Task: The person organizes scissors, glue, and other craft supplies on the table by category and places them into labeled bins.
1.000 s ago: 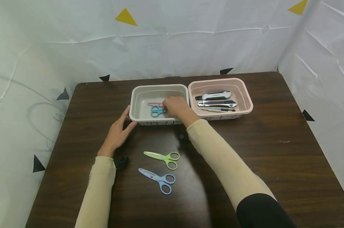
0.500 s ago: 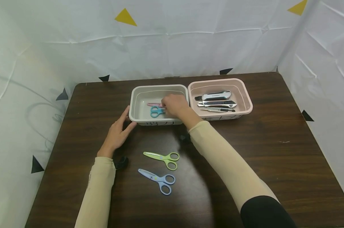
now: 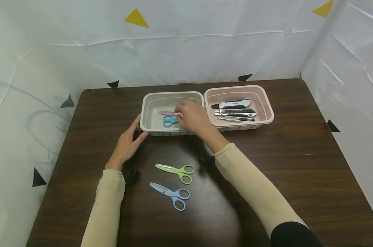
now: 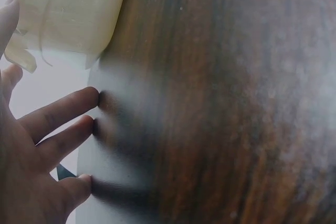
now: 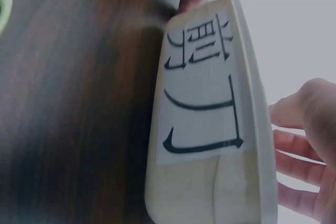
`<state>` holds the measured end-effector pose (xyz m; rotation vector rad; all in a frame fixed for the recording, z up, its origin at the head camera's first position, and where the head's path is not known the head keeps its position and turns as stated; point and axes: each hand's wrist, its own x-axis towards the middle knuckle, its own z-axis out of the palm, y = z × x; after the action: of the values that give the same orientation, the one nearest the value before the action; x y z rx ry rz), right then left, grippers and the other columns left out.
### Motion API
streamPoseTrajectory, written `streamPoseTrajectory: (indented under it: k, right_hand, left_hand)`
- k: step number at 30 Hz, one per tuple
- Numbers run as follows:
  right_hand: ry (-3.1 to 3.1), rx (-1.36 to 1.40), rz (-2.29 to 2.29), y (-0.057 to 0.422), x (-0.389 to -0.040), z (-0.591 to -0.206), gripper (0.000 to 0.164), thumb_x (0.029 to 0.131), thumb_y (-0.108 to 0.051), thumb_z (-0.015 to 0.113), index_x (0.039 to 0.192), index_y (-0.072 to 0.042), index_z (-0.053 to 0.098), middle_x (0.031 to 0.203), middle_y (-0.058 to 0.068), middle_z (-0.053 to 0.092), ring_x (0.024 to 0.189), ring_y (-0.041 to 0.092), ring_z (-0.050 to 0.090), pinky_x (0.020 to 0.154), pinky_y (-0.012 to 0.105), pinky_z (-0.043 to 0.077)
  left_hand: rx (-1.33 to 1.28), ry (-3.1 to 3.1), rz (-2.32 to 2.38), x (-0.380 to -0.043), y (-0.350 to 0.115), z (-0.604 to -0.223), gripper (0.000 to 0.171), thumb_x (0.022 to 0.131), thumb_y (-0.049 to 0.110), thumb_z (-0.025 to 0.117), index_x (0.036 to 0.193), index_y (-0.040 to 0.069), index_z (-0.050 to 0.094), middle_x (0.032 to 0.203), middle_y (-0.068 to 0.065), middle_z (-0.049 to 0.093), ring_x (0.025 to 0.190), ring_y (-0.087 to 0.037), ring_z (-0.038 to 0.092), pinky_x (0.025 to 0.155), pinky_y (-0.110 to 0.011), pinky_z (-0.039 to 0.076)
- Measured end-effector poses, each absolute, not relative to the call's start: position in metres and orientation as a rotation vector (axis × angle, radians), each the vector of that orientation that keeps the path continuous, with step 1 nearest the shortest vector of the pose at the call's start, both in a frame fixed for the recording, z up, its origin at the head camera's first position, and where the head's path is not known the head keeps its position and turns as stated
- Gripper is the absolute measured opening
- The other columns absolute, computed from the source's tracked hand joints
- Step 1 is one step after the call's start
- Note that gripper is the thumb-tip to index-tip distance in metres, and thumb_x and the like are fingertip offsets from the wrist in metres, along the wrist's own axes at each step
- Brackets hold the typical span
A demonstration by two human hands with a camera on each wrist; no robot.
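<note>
My right hand (image 3: 192, 116) reaches into the grey-white bin (image 3: 149, 129) and pinches the handle end of slim pink scissors (image 3: 166, 113). Their pointed end lies on the bin floor. Small blue scissors (image 3: 169, 120) lie just in front, partly covered by the hand. The right wrist view shows the thumb and fingers (image 5: 299, 166) going behind the bin's rim, so the tips are hidden. My left hand (image 3: 127, 144) rests at the bin's left front corner with fingers spread. In the left wrist view, its straight fingers (image 4: 63, 114) stand apart.
Green scissors (image 3: 177, 170) and light blue scissors (image 3: 171, 194) lie on the dark wooden table (image 3: 297, 164) in front of the bin. A pink bin (image 3: 268, 115) stands against its right side, with several utility knives (image 3: 235, 112) inside. White sheeting surrounds the table.
My right wrist and forearm have shifted slightly right and toward me, and more of the pink handle shows at the fingertips. The left hand and the scissors on the table have stayed put.
</note>
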<state>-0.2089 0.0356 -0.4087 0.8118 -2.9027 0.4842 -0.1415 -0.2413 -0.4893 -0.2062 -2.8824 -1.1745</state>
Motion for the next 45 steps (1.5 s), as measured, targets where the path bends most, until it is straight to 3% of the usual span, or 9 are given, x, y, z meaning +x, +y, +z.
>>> streamPoseTrajectory:
  k: [5,16,27,37,45]
  right_hand:
    - [-2.78,0.842,0.57,0.043,-0.193,-0.407,0.019,0.088,-0.024,0.062,0.102,-0.019,0.073,0.094,-0.003,0.057,0.089,0.015,0.053,0.062,0.036,0.048]
    - [-2.499,0.986,0.635,0.064,-0.175,-0.41,0.014,0.083,-0.017,0.067,0.095,-0.016,0.074,0.098,-0.002,0.065,0.095,0.018,0.059,0.071,0.035,0.048]
    - [-2.449,1.148,0.719,0.077,-0.145,-0.419,0.013,0.087,-0.02,0.067,0.099,-0.018,0.073,0.09,-0.006,0.061,0.074,0.01,0.054,0.06,0.03,0.046]
    - [-2.868,1.31,0.58,0.076,-0.108,-0.45,0.038,0.086,-0.042,0.068,0.118,-0.022,0.066,0.095,-0.007,0.052,0.073,0.007,0.051,0.056,0.029,0.043]
    - [-2.974,1.291,0.528,0.07,-0.086,-0.466,0.052,0.079,-0.051,0.072,0.122,-0.022,0.063,0.093,-0.006,0.048,0.079,0.011,0.046,0.053,0.028,0.036]
  left_hand:
    - [-0.214,-2.883,-1.176,-0.142,-0.241,-0.488,0.07,0.093,0.054,0.053,0.151,0.045,0.016,0.126,-0.005,0.057,0.129,-0.031,0.043,0.103,-0.065,0.028]
    - [-0.218,-2.878,-1.169,-0.145,-0.24,-0.488,0.07,0.092,0.055,0.053,0.151,0.045,0.015,0.125,-0.005,0.057,0.129,-0.031,0.042,0.103,-0.064,0.028]
    - [-0.217,-2.883,-1.16,-0.147,-0.241,-0.485,0.07,0.092,0.055,0.053,0.149,0.051,0.013,0.125,-0.004,0.058,0.129,-0.031,0.043,0.103,-0.064,0.028]
    - [-0.208,-2.886,-1.169,-0.145,-0.242,-0.488,0.07,0.093,0.054,0.053,0.149,0.051,0.012,0.126,-0.005,0.057,0.13,-0.031,0.042,0.104,-0.065,0.027]
    - [-0.196,-2.882,-1.183,-0.141,-0.241,-0.491,0.069,0.093,0.054,0.053,0.148,0.053,0.011,0.123,-0.002,0.057,0.13,-0.029,0.041,0.104,-0.064,0.026]
